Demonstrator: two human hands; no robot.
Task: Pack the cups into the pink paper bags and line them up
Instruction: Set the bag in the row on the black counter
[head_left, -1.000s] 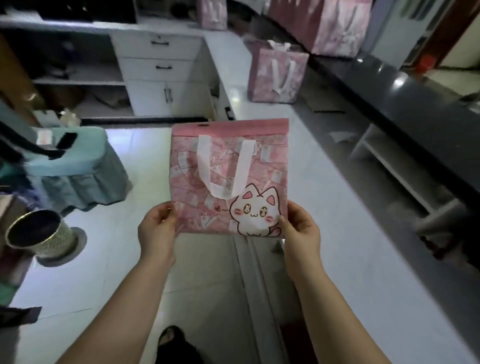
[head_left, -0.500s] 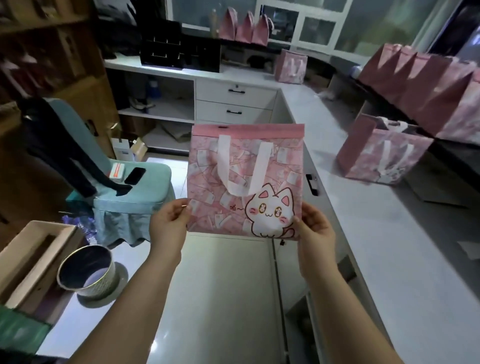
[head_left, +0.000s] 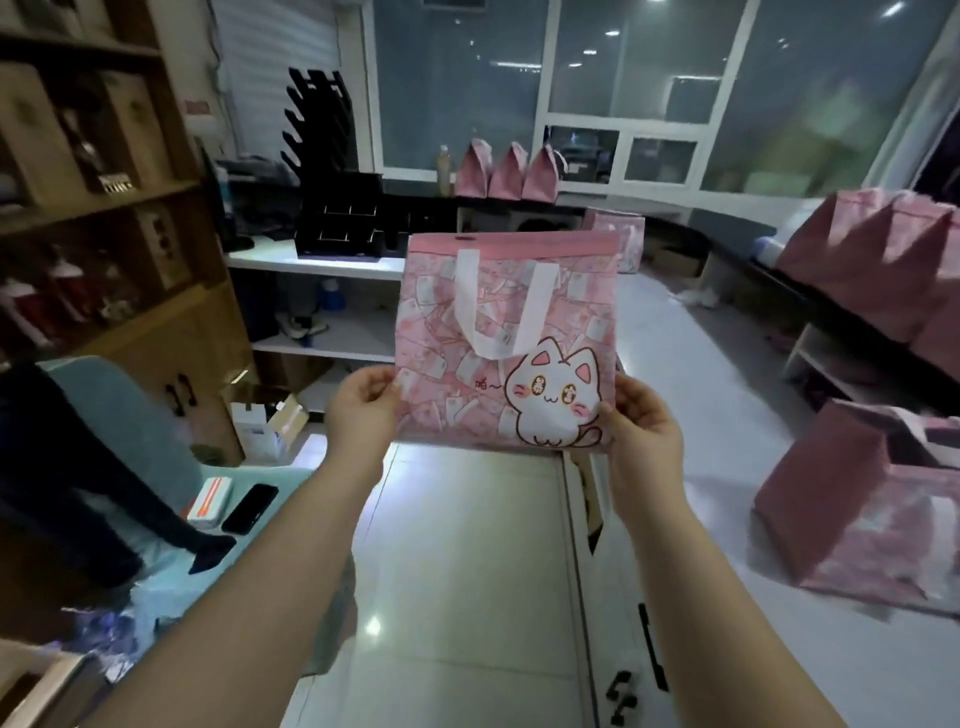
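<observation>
Pink bag (head_left: 506, 332) hangs flat between my left hand (head_left: 363, 410) and right hand (head_left: 641, 434), each pinching a bottom corner, ready for opening.

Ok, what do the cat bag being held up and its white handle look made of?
Pink cat bag: printed paper or laminated non-woven, faint sheen; it stands stiff and flat though gripped only at its bottom corners. White handle: flat soft strap, probably fabric or paper ribbon, matte, hanging in a limp loop.

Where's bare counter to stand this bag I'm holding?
Bare white counter stretches between the near standing bag and the far bag at the corner. Crowded: the dark ledge's bag row, right, and the chair seat.
</observation>
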